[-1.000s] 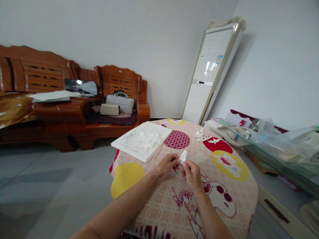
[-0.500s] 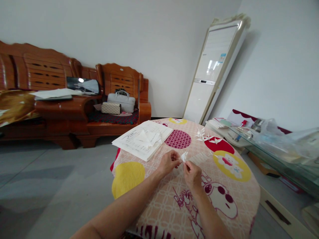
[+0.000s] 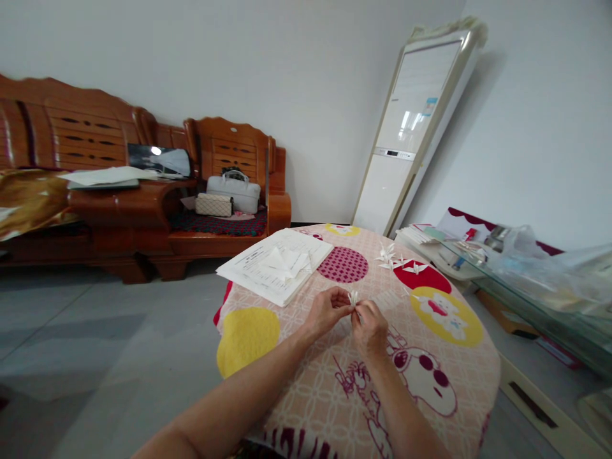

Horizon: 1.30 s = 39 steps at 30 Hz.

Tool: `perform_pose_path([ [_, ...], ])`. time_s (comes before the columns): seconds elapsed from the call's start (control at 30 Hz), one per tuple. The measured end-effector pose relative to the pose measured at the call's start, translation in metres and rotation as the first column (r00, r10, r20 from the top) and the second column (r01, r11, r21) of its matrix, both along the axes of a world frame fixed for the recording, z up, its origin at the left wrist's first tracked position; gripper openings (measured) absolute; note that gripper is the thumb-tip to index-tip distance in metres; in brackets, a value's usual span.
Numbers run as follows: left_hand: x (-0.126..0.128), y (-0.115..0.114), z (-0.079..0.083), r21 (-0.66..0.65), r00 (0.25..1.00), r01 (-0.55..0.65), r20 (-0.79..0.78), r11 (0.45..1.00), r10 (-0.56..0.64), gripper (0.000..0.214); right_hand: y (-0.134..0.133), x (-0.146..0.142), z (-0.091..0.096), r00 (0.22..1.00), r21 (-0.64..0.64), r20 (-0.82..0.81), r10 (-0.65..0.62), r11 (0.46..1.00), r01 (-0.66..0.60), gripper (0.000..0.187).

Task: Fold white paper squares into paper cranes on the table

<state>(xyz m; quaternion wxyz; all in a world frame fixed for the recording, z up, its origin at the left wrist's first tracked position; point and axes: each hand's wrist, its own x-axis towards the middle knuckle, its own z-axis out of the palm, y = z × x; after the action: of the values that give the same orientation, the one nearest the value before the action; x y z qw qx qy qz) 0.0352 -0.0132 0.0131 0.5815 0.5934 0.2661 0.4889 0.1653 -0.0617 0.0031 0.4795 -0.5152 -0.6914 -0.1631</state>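
Fingers (image 3: 343, 301) of the left hand (image 3: 327, 311) and the right hand (image 3: 370, 326) are drawn narrowly together, pinching a small folded white paper (image 3: 354, 297) between them, just above the cartoon-patterned cloth on the round counter (image 3: 296, 382). Farther back on the cloth lie a stack of printed sheets (image 3: 253, 269) and several folded paper cranes (image 3: 393, 257).

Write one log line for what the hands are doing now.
left hand: pinching small folded paper | right hand: pinching same paper | where: above round table | nearby: paper stack, folded paper figures
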Motion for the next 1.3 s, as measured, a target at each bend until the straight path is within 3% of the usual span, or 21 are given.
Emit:
perform_pose_path([
  [0.17, 0.0010, 0.0011, -0.0018, -0.002, 1.000, 0.008, -0.008, 1.000, -0.008, 0.023, -0.0006, -0.0017, 0.0019, 0.987, -0.007, -0.147, 0.063, 0.998, -0.065, 0.018],
  [0.33, 0.0010, 0.0018, -0.0039, 0.008, 0.999, 0.011, -0.033, 1.000, -0.010, 0.022, -0.0024, -0.0008, 0.0020, 0.940, -0.158, -0.338, 0.032, 0.983, -0.090, 0.006],
  [0.57, -0.0018, 0.0000, -0.0001, 0.001, 0.999, 0.043, -0.031, 0.999, -0.043, 0.018, -0.0056, 0.0019, 0.0062, 0.858, -0.281, -0.508, 0.078, 0.927, -0.250, 0.024],
  [0.83, -0.0007, -0.0011, -0.0006, 0.062, 0.993, 0.034, -0.119, 0.997, -0.026, 0.013, -0.0073, 0.0043, 0.0074, 0.853, -0.334, -0.522, 0.002, 0.920, -0.207, 0.035],
  [1.1, 0.0012, -0.0021, -0.0061, 0.251, 0.946, -0.071, -0.291, 0.965, 0.145, 0.021, -0.0047, 0.0039, 0.0037, 0.942, -0.285, -0.333, -0.051, 0.957, -0.048, 0.032],
  [1.2, 0.0017, -0.0037, -0.0050, 0.257, 0.934, -0.111, -0.304, 0.960, 0.190, 0.019, -0.0041, 0.0029, 0.0041, 0.954, -0.245, -0.298, -0.046, 0.969, -0.030, 0.032],
  [1.3, 0.0024, -0.0046, -0.0023, 0.222, 0.933, -0.124, -0.306, 0.967, 0.190, 0.019, -0.0032, 0.0033, 0.0031, 0.931, -0.255, -0.364, -0.038, 0.965, -0.061, 0.029],
])
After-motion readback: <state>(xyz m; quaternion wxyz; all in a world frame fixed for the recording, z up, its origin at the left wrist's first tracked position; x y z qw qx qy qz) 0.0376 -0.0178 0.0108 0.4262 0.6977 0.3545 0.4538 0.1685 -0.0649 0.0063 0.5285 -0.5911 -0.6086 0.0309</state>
